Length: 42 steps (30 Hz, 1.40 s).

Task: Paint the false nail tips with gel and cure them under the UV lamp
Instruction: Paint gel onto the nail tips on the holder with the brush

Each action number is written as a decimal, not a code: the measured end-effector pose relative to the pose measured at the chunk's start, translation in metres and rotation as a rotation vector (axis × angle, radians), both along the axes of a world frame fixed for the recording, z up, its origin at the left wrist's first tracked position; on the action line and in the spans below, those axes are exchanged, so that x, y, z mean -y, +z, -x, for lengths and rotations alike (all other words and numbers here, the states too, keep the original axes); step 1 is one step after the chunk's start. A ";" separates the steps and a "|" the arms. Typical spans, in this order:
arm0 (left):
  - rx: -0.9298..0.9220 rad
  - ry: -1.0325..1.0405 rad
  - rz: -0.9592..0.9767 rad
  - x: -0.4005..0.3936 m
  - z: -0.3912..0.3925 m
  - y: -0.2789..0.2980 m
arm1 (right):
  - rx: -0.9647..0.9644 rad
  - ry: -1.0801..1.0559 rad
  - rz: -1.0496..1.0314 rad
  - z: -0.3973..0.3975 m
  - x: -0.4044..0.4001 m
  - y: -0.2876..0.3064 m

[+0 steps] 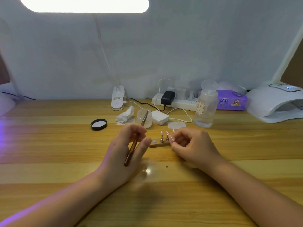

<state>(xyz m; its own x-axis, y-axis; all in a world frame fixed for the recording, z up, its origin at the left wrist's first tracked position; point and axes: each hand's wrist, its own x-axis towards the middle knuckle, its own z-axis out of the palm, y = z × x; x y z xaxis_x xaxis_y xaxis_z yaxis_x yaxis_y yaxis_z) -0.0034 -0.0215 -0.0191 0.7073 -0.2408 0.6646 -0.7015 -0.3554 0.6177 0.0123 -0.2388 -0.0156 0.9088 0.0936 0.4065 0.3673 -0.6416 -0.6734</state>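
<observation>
A small wooden nail stand [157,145] lies at the middle of the table, with pink false nail tips [167,133] upright on metal pegs. My left hand [126,153] holds a brown-handled brush [134,141] that slants up toward the gel jar [144,117]. To the right, my right hand [191,146] pinches one pink nail tip [172,139] at the stand's right end. The white UV lamp [277,104] sits at the far right edge, its display lit.
A black jar lid [98,124], a crumpled tissue [125,115], a stack of white pads [159,117], a clear pump bottle [205,105], a power strip [173,100], a purple tissue pack [232,100] and a clip lamp base [117,99] line the back of the wooden table [65,145].
</observation>
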 end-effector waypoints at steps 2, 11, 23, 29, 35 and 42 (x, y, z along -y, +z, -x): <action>0.037 -0.026 0.017 0.002 0.003 0.003 | 0.013 -0.003 0.120 0.000 0.002 0.001; -0.060 -0.066 0.071 0.005 0.013 0.004 | 0.026 -0.018 -0.005 -0.004 -0.001 -0.001; 0.048 -0.135 -0.005 0.004 0.011 0.002 | -0.010 0.021 -0.305 0.000 -0.009 -0.001; 0.022 -0.108 0.006 0.005 0.011 0.000 | 0.034 0.008 -0.279 0.002 -0.010 -0.001; -0.008 -0.096 -0.005 0.006 0.013 0.001 | 0.043 -0.003 -0.276 0.001 -0.009 -0.001; -0.056 -0.087 0.011 0.005 0.015 0.000 | 0.034 -0.011 -0.279 0.002 -0.009 0.000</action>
<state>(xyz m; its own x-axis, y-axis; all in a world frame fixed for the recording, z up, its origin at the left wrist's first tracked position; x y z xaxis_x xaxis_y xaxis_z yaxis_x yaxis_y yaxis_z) -0.0189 -0.0265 -0.0189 0.7201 -0.2961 0.6275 -0.6937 -0.2876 0.6604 0.0103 -0.2294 -0.0157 0.8944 -0.0362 0.4457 0.3869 -0.4372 -0.8119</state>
